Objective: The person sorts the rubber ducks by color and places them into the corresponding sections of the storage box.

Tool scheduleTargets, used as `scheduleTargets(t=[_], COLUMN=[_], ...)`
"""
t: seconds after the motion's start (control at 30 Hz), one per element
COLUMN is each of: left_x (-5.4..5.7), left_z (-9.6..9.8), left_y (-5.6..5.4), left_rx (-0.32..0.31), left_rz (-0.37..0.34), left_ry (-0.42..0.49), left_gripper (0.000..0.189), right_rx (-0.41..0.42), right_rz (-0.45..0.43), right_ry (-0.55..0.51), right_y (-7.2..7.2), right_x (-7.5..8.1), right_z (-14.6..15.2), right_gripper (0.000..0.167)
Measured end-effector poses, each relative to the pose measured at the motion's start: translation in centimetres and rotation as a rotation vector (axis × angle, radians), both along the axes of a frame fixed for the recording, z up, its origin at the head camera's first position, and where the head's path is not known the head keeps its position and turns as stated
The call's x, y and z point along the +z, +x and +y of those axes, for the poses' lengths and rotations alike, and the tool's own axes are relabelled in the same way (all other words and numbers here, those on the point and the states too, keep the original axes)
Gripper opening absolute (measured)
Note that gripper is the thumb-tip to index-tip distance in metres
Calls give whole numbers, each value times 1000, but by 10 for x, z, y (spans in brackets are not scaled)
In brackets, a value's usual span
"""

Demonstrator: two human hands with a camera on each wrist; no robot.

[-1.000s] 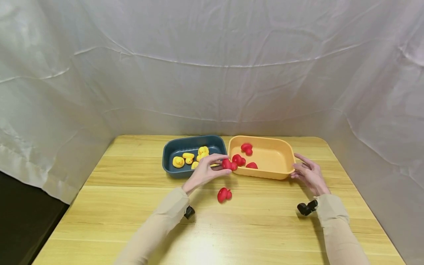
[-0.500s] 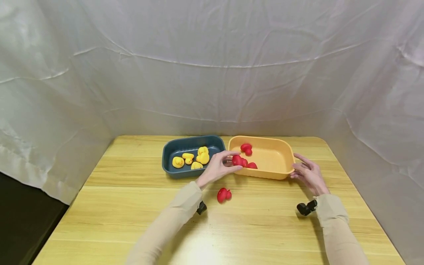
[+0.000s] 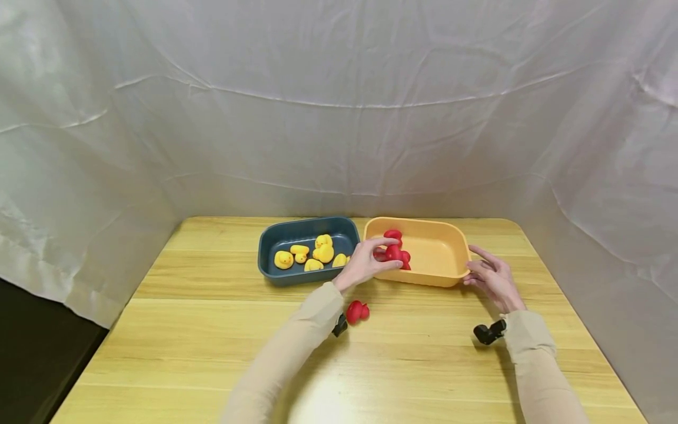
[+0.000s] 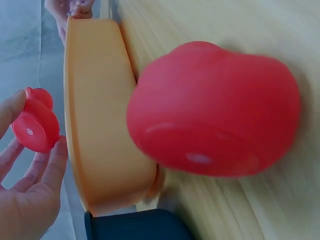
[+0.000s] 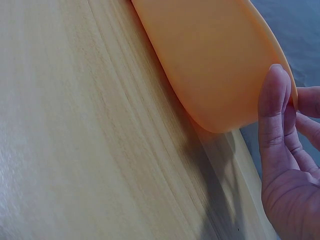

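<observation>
Between thumb and fingertips my left hand (image 3: 362,265) pinches a red rubber duck (image 4: 36,125), over the left part of the orange tray (image 3: 436,247). Its underside with a small round mark faces the left wrist camera. Other red ducks lie in that tray, one red duck (image 3: 393,235) near its back wall, some partly hidden by the hand. My right hand (image 3: 495,280) grips the tray's right end, thumb (image 5: 274,100) on the outer wall and fingers behind the rim. On the wood in front lies another red duck (image 3: 355,312), looming large in the left wrist view.
A dark blue tray (image 3: 272,275) with several yellow ducks (image 3: 323,254) stands left of the orange one, their ends close together. Both are near the back of the wooden table (image 3: 212,330). A pale curtain (image 3: 339,118) hangs behind and at the sides.
My left hand has moved right with the red duck, from the gap between the trays to over the orange tray. My right hand has stayed on the tray's end.
</observation>
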State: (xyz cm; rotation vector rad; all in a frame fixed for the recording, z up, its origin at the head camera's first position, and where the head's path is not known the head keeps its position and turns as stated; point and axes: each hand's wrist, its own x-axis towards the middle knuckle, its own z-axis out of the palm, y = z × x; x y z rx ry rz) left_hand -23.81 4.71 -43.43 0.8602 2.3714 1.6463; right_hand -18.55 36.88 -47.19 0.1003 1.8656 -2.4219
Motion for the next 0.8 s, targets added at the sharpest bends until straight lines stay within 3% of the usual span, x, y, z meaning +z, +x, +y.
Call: scheduleTargets(t=[0.3,0.53,0.8], left_x=[-1,-3,-4], left_z=[12,26,36], left_y=[-4,-7,-7], left_rx=[15,17,32], left_rz=[-55,-15,-29], left_ry=[-41,-80,-128], left_gripper=[49,51,54], right_rx=[3,0,7], right_rz=[-1,3,4], right_ry=[-5,4,4], right_y=[0,0,0], right_x=[0,0,1], right_z=[0,0,0], right_gripper=[71,72,72])
